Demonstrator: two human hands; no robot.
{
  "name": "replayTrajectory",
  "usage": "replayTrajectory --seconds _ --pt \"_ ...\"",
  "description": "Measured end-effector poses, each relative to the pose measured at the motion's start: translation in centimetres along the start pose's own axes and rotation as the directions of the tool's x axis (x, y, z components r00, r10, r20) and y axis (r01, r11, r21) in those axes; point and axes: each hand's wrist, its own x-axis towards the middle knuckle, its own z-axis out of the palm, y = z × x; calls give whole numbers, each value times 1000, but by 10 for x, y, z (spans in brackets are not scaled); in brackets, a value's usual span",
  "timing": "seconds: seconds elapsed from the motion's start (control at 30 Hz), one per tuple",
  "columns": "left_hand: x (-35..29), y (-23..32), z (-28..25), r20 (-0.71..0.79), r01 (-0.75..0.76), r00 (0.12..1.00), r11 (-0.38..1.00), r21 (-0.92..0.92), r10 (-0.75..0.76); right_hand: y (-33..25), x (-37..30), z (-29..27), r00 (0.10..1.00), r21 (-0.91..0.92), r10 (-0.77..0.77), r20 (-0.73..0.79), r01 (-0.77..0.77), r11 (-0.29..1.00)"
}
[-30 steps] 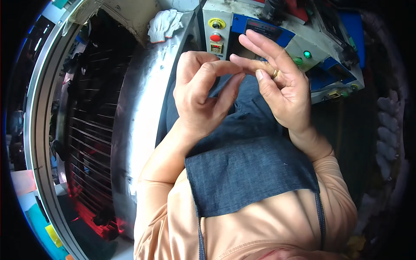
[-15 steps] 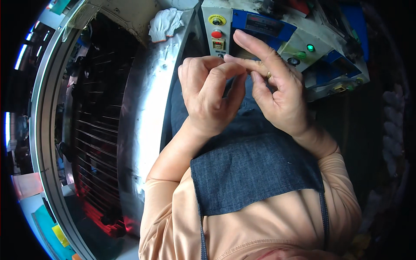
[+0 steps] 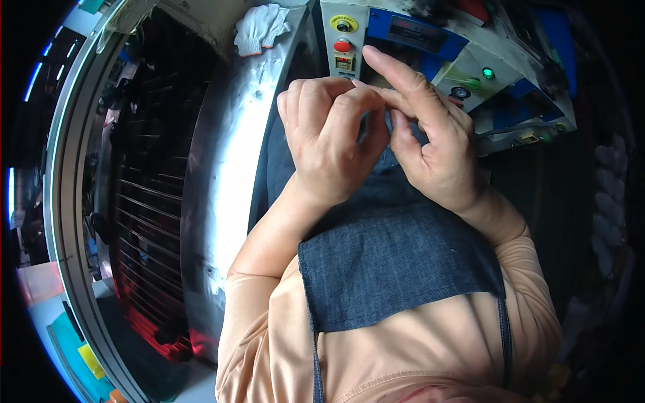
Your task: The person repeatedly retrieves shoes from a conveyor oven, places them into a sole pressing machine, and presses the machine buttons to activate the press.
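Note:
Both of my bare hands are raised together in front of my body. My left hand (image 3: 329, 141) has its fingers curled in, with thumb and index finger bent together in a pinch against the fingers of my right hand. Whatever lies in that pinch, if anything, is hidden. My right hand (image 3: 440, 138) holds its index finger stretched up and its thumb apart. Another finger of it reaches behind the left fingertips. Below the hands is the dark denim apron (image 3: 403, 269) that I wear.
To the left runs a shiny metal ledge (image 3: 232, 154) beside a dark rack of thin bars (image 3: 151, 228). White gloves (image 3: 262, 28) lie on the ledge's far end. Ahead stands a machine panel (image 3: 346, 13) with a red button (image 3: 342, 46) and a lit green lamp (image 3: 488, 73).
The hands keep nearly the same pose, touching each other. The left fingers have shifted slightly to the right. The whole view has tilted a little.

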Motion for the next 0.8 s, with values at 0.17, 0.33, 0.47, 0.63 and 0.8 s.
replayTrajectory --seconds 0.17,0.33,0.47,0.63,0.8 --pt "-3 -3 1 -29 -23 999 1000 -5 22 2 -1 3 1000 4 -15 -3 15 1000" --pt "0 1 -5 0 15 1000 1000 1 -15 0 -2 4 1000 52 23 0 -23 998" --pt "-3 0 -8 18 19 1000 1000 -8 -18 3 0 6 999 16 -41 -25 41 999" --pt "-2 4 -12 39 -2 999 1000 -10 2 2 -3 5 1000 61 14 1 -14 998" --pt "-1 1 -10 39 -41 998 999 22 40 1 -3 4 999 52 26 29 -28 998"
